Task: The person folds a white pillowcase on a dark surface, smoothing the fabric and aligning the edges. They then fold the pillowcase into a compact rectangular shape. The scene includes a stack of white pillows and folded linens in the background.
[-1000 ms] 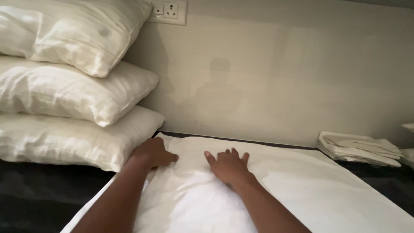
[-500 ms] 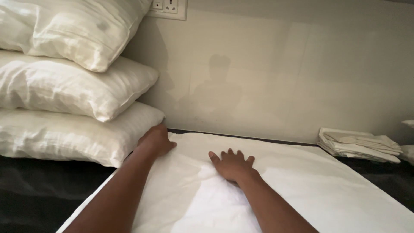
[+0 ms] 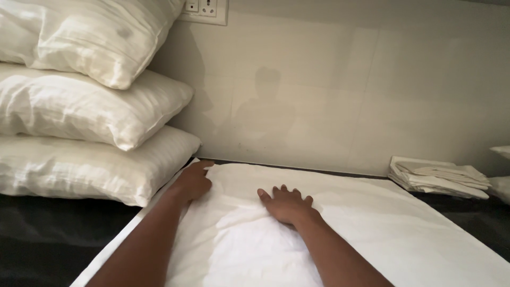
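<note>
Pressing flat, head view: right hand [image 3: 287, 204], fingers spread open, palm down on the white sheet [image 3: 372, 228]. Left hand [image 3: 194, 180] curled over the sheet's far left corner; grip unclear. Three stacked pillows [image 3: 79, 133] just left of it. Folded cloths [image 3: 438, 178] well right of the right hand. Wall socket [image 3: 204, 8] above.
</note>
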